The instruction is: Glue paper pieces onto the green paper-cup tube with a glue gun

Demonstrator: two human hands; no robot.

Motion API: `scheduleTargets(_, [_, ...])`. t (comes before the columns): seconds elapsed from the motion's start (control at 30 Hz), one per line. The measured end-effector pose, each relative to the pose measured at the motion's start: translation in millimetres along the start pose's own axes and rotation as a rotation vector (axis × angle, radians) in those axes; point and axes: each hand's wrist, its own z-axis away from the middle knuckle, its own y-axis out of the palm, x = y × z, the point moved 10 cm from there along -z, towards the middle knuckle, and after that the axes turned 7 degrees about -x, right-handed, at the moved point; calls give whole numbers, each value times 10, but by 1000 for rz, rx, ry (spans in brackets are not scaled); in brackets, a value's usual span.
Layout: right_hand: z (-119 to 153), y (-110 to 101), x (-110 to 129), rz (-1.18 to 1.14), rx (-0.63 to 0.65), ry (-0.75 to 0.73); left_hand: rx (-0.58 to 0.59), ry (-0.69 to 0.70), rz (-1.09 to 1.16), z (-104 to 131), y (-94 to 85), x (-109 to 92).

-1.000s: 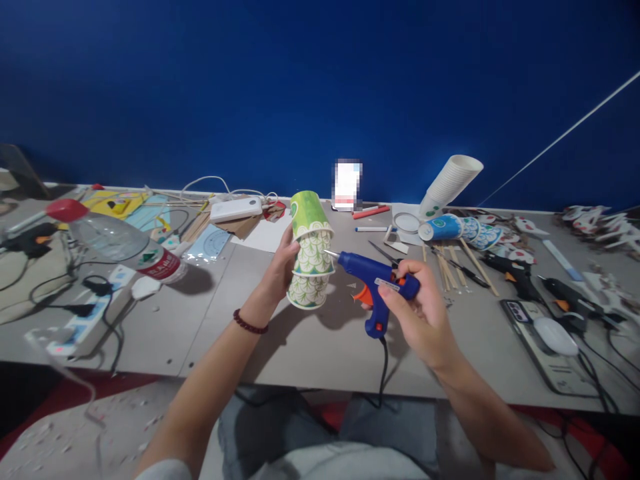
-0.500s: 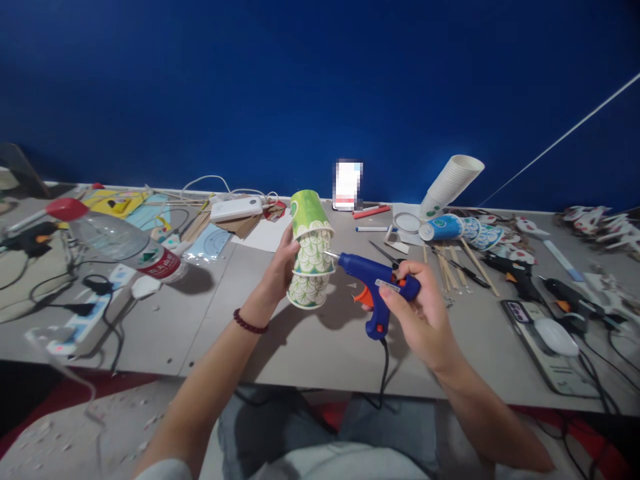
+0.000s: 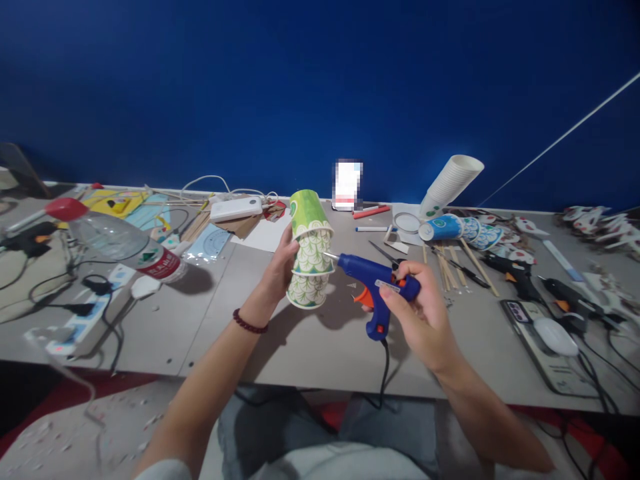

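Deep-blue wall backs a cluttered grey table (image 3: 320, 347); left hand (image 3: 278, 270) grips a stack of green patterned paper cups (image 3: 310, 250) above it; right hand (image 3: 423, 313) clasps a blue glue gun (image 3: 376, 280), nozzle touching the stack.

Glue gun (image 3: 377, 287) nudged slightly up and left over the last second, nozzle tip now a touch closer in on the middle of the green cup stack (image 3: 310, 250). Right hand (image 3: 423, 313) shifted with it by the same hair; cup stack lifted very slightly in left hand (image 3: 280, 267).
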Motion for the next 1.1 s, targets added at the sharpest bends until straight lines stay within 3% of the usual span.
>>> scheduleTargets(1.1, [0, -24, 20, 9, -8, -34, 18, 19, -13, -19, -11, -2])
